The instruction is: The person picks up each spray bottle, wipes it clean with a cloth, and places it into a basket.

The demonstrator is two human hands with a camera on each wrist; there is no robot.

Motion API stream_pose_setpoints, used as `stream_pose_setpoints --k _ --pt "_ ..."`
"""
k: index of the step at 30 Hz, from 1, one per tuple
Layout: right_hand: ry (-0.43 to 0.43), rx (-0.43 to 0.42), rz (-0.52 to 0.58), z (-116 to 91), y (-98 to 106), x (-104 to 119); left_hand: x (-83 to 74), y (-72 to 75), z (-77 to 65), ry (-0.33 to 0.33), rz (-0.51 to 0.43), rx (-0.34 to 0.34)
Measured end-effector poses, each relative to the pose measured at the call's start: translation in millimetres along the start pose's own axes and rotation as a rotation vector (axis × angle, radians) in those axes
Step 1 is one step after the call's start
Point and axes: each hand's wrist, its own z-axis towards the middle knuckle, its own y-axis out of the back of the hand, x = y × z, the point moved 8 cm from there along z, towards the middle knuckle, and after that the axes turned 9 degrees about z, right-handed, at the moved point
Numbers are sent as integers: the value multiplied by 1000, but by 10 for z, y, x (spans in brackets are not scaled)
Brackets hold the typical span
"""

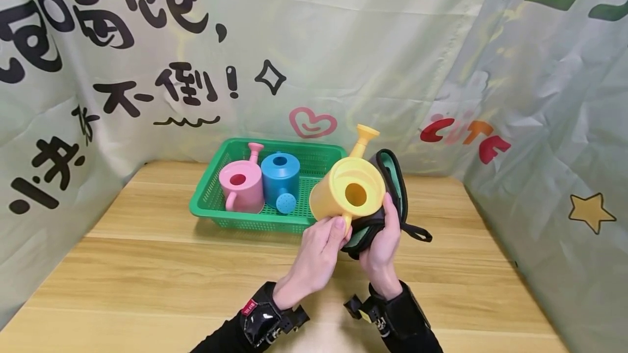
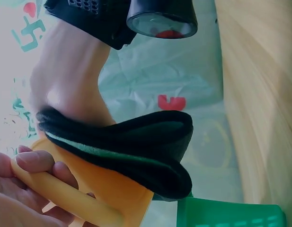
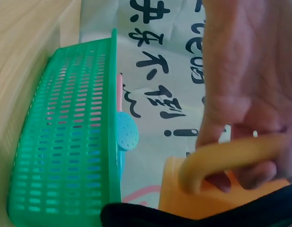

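Note:
A yellow watering can [image 1: 324, 196] is held up over the basket's front right corner, its spout leaning away and its filling hole facing the head camera. My left hand [image 1: 314, 255] grips the curved handle [image 2: 65, 195] with curled fingers. On the can's right side, my right hand [image 1: 384, 247] holds a folded black cloth piece with green lining [image 1: 403, 200] against the can. A black loop [image 1: 418, 232] sticks out from that cloth to the right. In the left wrist view, the folded cloth lies along the can's side and covers part of it.
Behind the hands, a green perforated basket [image 1: 260, 221] stands on the wooden table [image 1: 162, 282]. Inside are a pink watering can [image 1: 251, 187] and a blue watering can [image 1: 289, 174], side by side at the left. A printed curtain [image 1: 373, 42] hangs around the back and sides.

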Motion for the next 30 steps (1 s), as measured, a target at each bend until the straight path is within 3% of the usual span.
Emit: stream_pose_setpoints --k 7,21,30 --pt "-6 -7 9 -11 3 1 -11 -10 2 8 -29 21" --pt "6 -17 9 -44 -30 -31 -4 36 8 16 -6 -16" --pt "4 -22 26 -31 -14 -29 8 21 3 7 -34 -5"
